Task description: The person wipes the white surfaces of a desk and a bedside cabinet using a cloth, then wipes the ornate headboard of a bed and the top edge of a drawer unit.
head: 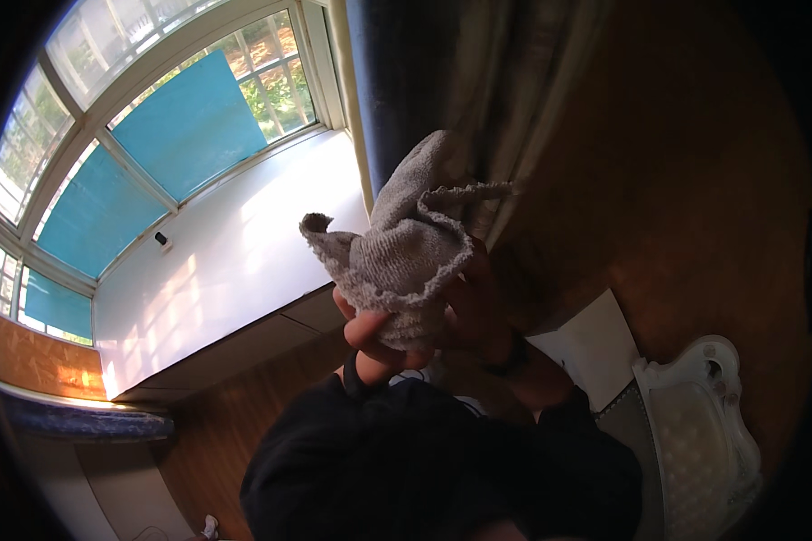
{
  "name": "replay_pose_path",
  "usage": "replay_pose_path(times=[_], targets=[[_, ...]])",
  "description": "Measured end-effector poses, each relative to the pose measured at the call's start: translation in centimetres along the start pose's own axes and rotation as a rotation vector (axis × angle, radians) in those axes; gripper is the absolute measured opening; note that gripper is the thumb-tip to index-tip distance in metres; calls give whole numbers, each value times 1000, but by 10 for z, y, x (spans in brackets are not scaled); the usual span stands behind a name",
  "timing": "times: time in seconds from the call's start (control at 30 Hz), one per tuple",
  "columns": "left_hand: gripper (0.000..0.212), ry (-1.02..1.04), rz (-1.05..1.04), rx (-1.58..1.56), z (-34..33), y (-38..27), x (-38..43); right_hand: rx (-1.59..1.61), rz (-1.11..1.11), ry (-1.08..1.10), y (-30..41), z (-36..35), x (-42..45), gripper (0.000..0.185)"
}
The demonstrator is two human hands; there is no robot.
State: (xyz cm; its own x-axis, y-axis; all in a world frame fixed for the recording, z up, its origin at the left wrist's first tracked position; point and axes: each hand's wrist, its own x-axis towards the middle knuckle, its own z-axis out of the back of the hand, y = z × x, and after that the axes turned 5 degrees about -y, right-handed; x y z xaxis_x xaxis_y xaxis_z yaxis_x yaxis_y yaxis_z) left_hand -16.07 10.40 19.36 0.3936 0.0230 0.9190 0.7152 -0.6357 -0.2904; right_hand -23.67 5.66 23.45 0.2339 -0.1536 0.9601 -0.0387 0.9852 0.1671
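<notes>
A greyish terry cloth (pixel 406 257) is bunched up between my two hands in front of my chest. My left hand (pixel 372 335) grips its lower left part, with the thumb and fingers pressed into the fabric. On the right side my right hand (pixel 470 297) holds the cloth from behind, mostly in shadow. The cloth's upper end stands up in a fold, and one thin edge sticks out to the right. Dark bands circle both wrists.
A white windowsill (pixel 291 196) runs along the left, with a small black-and-white object (pixel 163 241) on it. Blue panels (pixel 189 125) cover parts of the window. A dark curtain (pixel 413 67) hangs ahead. To the right stand a tufted chair (pixel 693 433) and a white sheet or board (pixel 592 345).
</notes>
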Motion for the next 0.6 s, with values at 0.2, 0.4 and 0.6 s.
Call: replay_pose_path(times=[0.2, 0.4, 0.6], targets=[[55, -100, 356, -180, 14, 41, 7, 120, -90, -21, -21, -54, -3, 44], [44, 409, 902, -55, 13, 124, -79, -121, -711, 149, -89, -80, -116, 49], [49, 774, 1290, -39, 64, 156, -161, -135, -1161, 511, -81, -93, -232, 56]])
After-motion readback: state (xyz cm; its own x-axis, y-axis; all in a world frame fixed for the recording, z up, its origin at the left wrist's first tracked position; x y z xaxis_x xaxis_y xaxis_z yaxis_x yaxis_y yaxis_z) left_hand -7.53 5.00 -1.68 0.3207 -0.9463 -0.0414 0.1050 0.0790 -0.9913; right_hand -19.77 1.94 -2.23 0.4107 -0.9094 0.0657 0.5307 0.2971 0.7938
